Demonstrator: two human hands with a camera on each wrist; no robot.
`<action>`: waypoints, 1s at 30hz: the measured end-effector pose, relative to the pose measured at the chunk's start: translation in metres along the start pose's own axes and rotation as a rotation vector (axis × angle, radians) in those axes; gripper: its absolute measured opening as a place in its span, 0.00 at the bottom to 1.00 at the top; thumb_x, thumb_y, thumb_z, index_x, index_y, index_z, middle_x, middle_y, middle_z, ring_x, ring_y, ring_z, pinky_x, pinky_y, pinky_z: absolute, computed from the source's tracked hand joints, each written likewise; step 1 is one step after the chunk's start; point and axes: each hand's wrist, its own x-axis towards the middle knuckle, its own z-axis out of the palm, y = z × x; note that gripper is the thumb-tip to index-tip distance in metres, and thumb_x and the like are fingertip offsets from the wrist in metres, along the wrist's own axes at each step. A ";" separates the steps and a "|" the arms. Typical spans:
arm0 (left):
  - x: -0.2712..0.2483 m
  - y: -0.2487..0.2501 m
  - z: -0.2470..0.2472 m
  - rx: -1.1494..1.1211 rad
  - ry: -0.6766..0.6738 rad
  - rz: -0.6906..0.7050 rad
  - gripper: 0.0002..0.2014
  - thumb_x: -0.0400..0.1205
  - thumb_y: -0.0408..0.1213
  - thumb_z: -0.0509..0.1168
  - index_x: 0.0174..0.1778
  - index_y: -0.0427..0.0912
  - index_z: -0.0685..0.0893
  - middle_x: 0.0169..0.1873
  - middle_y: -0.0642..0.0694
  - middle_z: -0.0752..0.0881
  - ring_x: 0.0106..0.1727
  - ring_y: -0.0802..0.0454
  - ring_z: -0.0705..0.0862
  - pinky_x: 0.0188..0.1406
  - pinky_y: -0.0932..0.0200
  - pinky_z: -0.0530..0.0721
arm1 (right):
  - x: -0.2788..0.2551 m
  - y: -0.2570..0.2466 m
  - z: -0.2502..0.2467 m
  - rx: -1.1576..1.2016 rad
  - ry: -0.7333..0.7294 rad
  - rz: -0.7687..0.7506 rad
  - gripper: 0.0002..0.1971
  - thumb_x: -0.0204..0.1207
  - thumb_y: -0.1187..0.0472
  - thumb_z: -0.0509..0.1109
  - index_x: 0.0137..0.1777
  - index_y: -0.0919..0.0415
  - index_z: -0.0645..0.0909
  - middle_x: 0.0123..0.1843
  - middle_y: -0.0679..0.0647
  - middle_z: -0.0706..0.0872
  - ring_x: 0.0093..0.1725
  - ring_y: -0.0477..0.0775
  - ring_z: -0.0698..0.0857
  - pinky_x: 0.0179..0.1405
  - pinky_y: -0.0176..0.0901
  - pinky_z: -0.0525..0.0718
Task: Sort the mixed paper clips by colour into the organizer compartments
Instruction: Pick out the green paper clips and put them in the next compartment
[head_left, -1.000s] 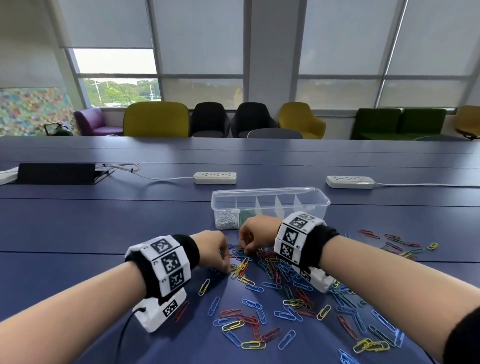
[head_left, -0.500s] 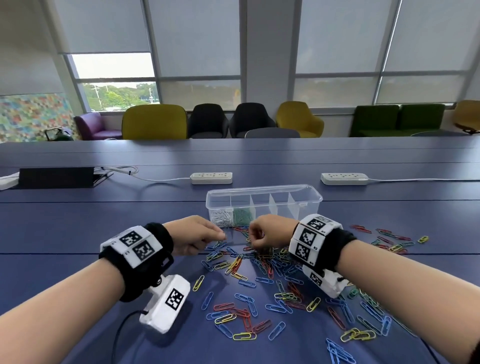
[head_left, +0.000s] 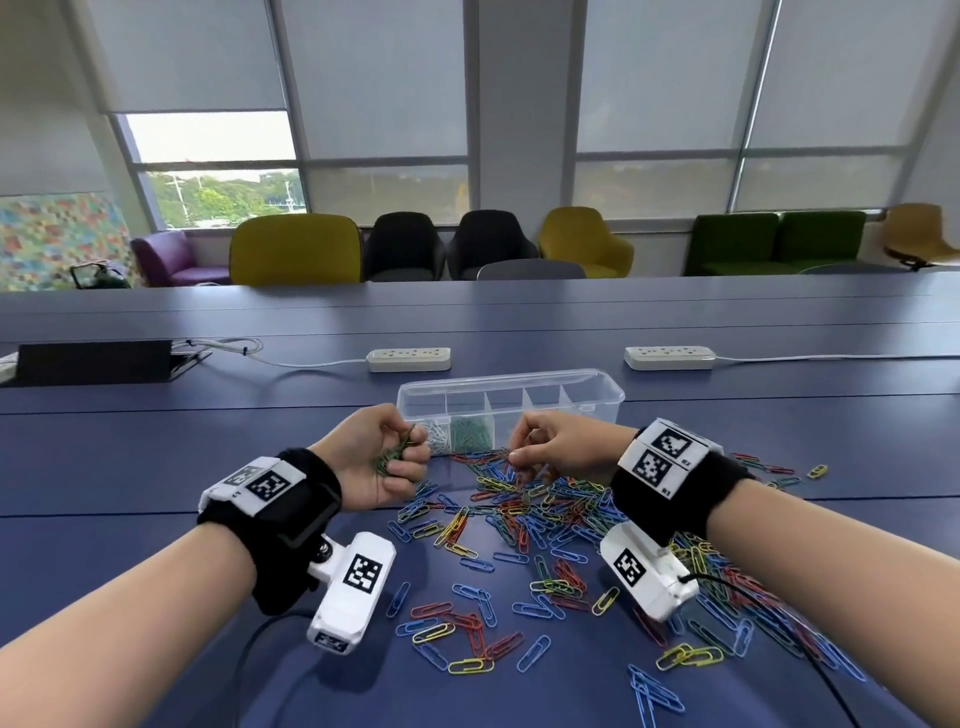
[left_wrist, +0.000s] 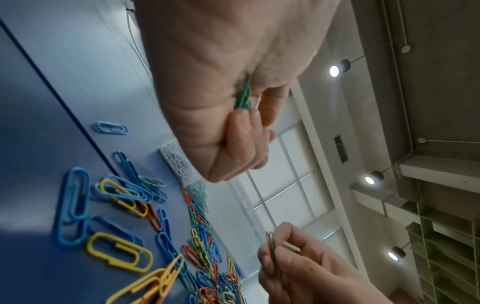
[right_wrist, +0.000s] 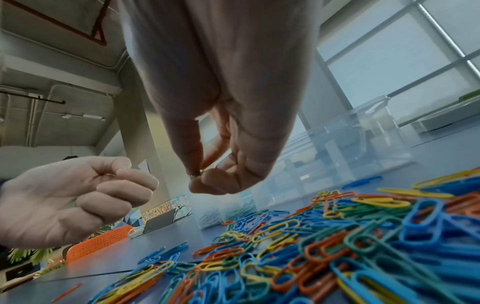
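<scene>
A clear organizer (head_left: 597, 387) stands mid-table; white clips (head_left: 435, 439) fill its leftmost compartment and green clips (head_left: 471, 434) the one beside it, while the others look bare. Mixed blue, red, yellow and green clips (head_left: 540, 519) lie spread in front of it. My left hand (head_left: 402, 460) hovers palm-up left of the box, fingers curled round a bunch of green clips (left_wrist: 242, 96). My right hand (head_left: 517, 457) hangs over the pile's far edge. Its thumb and fingers pinch a green clip (right_wrist: 196, 174), and a red clip (left_wrist: 267, 239) shows alongside it.
Two white power strips (head_left: 409, 359) (head_left: 670, 357) lie behind the organizer, and a black cable box (head_left: 93, 361) sits at the far left. A smaller scatter of clips (head_left: 769, 467) lies to the right. Chairs line the table's far side.
My left hand has risen off the table and turned palm-up, showing the green bunch. My right hand has lifted from the pile with a clip pinched.
</scene>
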 end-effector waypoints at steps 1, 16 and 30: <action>0.001 -0.001 0.000 -0.006 0.001 -0.003 0.08 0.73 0.36 0.48 0.29 0.42 0.68 0.22 0.48 0.65 0.16 0.56 0.62 0.14 0.68 0.59 | -0.001 0.001 -0.001 0.012 -0.003 0.009 0.06 0.80 0.72 0.63 0.45 0.60 0.73 0.35 0.54 0.81 0.32 0.47 0.81 0.25 0.31 0.77; 0.007 -0.001 0.003 0.210 0.180 0.007 0.12 0.87 0.28 0.47 0.48 0.39 0.76 0.20 0.52 0.69 0.13 0.61 0.61 0.08 0.72 0.56 | -0.006 0.006 -0.007 -0.194 -0.008 0.128 0.08 0.83 0.70 0.57 0.43 0.59 0.68 0.41 0.57 0.86 0.21 0.41 0.82 0.19 0.32 0.78; 0.038 0.005 -0.013 1.620 0.353 -0.027 0.10 0.76 0.44 0.72 0.41 0.40 0.88 0.34 0.48 0.82 0.36 0.55 0.78 0.40 0.63 0.76 | 0.041 -0.020 0.010 -0.839 -0.032 0.057 0.19 0.86 0.63 0.49 0.67 0.64 0.77 0.65 0.61 0.81 0.56 0.57 0.80 0.55 0.40 0.73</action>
